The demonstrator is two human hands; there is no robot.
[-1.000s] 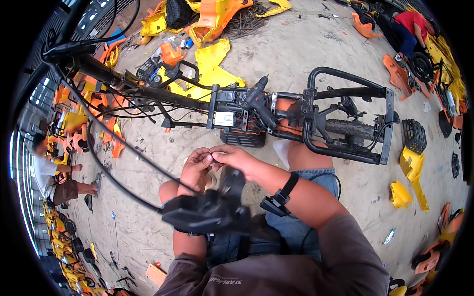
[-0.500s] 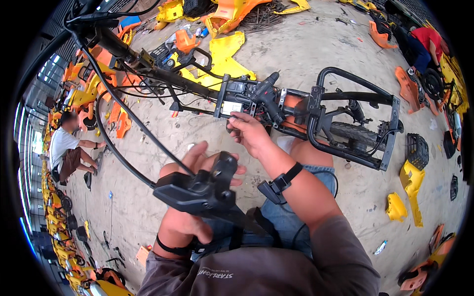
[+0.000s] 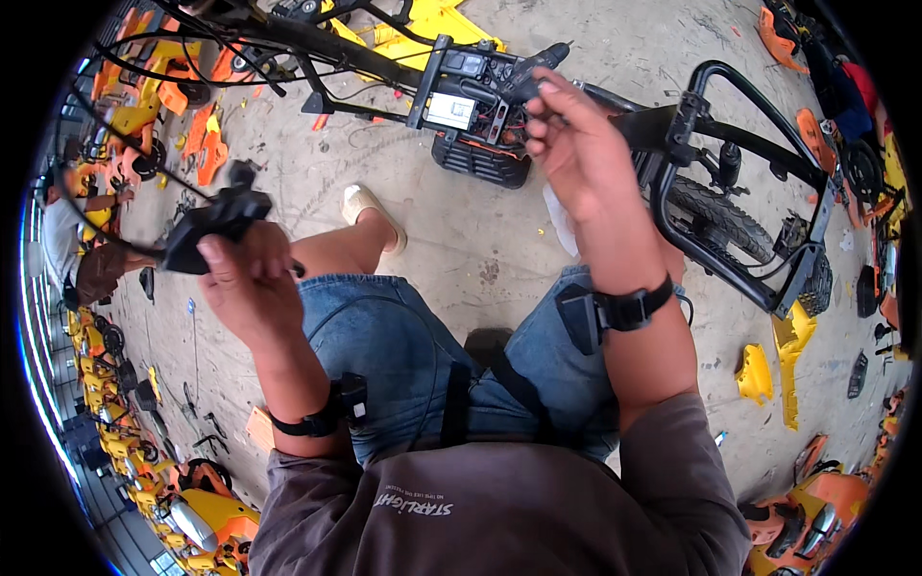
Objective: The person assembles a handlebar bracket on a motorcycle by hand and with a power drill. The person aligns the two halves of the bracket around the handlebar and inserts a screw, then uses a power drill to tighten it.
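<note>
Black lever housing [image 3: 216,226] held up left of bike frame [image 3: 429,82], left hand [image 3: 252,278] grip clamped on it. Right hand [image 3: 581,154] by dark drill [image 3: 523,79] on frame; can't tell if its grip is closed.

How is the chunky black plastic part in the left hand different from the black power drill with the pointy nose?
The chunky black plastic part is gripped in the left hand; the black power drill is over the black metal frame, partly hidden by the right hand. The part's outline is uneven and knobbly; the drill narrows to a pointed nose. Both are black.
</note>
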